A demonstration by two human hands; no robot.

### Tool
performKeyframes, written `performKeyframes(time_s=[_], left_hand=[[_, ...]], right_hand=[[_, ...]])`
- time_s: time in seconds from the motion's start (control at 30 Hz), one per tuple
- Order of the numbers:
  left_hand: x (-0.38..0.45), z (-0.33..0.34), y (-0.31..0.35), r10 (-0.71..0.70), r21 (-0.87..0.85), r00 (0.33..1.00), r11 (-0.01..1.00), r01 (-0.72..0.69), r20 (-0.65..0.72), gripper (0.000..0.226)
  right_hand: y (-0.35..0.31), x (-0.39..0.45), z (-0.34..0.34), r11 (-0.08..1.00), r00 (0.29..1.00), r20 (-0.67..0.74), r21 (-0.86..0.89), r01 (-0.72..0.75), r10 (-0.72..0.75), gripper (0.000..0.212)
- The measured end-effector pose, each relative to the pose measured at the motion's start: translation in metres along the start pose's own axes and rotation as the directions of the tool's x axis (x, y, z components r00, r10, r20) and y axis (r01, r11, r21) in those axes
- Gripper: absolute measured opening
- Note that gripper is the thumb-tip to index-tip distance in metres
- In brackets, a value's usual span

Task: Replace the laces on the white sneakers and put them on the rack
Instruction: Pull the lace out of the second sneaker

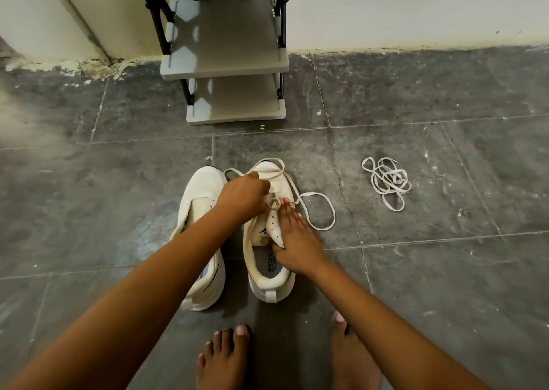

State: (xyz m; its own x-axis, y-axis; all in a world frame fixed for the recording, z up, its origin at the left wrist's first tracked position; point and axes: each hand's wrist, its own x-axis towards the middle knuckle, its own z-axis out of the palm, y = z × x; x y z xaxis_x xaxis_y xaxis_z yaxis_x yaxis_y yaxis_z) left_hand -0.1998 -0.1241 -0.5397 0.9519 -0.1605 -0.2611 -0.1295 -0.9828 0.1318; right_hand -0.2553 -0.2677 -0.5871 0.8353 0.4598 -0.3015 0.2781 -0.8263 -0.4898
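Lacing work is at an early-to-middle stage, as far as this view shows. Two white low-top sneakers stand side by side on the dark grey tiled floor [445, 270], toes toward the grey plastic shoe rack [225, 62] against the wall, just in front of the person's bare feet. The left sneaker [202, 193] shows bare eyelets and no lace. The right sneaker [261, 241] carries a cream flat lace [319, 199] at its lower eyelets only, with long loose ends looping over the toe and out onto the floor to the right.

The left hand [245, 195] has its fingers curled and clamped on the lace at the sneaker's throat. The right hand [292, 238] grips the right eyelet flap, fingers laid straight along the outside and thumb tucked inside the opening.

A second white lace [387, 181] lies in a tangled pile on the floor, well apart to the right; whether it is an old or a new one I cannot tell.

Left to do, by my judgement: finish this sneaker, lace the other, and set both on the rack, whose visible shelves hold no shoes yet.
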Motion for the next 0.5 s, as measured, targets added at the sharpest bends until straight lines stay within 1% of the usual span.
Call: performKeyframes(time_s=[0.07, 0.13, 0.23, 0.33, 0.37, 0.43, 0.5], left_hand=[[0.001, 0.001, 0.006, 0.027, 0.119, 0.999, 0.993, -0.025, -0.019, 0.017], [0.003, 0.001, 0.007, 0.032, 0.158, 0.999, 0.987, -0.033, 0.015, 0.019], [0.005, -0.002, 0.005, 0.033, 0.118, 0.997, 0.992, -0.041, 0.073, 0.022], [0.005, -0.007, 0.002, 0.069, 0.019, 0.992, 0.997, -0.072, 0.110, 0.026], [0.005, -0.009, 0.003, 0.075, 0.018, 0.990, 0.997, -0.077, 0.122, 0.027], [0.005, -0.011, 0.006, 0.068, 0.118, 0.989, 0.990, -0.083, 0.129, 0.022], [0.005, -0.009, 0.008, 0.037, 0.186, 0.993, 0.981, -0.057, 0.113, 0.021]], right_hand=[[0.001, 0.000, 0.000, 1.000, 1.000, -0.001, 0.005, 0.002, -0.002, 0.083], [0.001, 0.001, 0.001, 1.000, 1.000, -0.002, 0.008, 0.001, -0.001, 0.083], [0.002, 0.002, 0.003, 1.000, 1.000, -0.014, 0.024, 0.000, 0.001, 0.083], [0.002, 0.001, 0.005, 1.000, 1.000, -0.020, 0.019, 0.001, 0.000, 0.084], [0.002, 0.002, 0.005, 1.000, 1.000, -0.023, 0.021, 0.000, 0.000, 0.084], [0.003, 0.002, 0.004, 1.000, 1.000, -0.023, 0.021, 0.001, 0.000, 0.085], [0.003, 0.002, 0.004, 1.000, 1.000, -0.024, 0.021, 0.003, -0.002, 0.085]])
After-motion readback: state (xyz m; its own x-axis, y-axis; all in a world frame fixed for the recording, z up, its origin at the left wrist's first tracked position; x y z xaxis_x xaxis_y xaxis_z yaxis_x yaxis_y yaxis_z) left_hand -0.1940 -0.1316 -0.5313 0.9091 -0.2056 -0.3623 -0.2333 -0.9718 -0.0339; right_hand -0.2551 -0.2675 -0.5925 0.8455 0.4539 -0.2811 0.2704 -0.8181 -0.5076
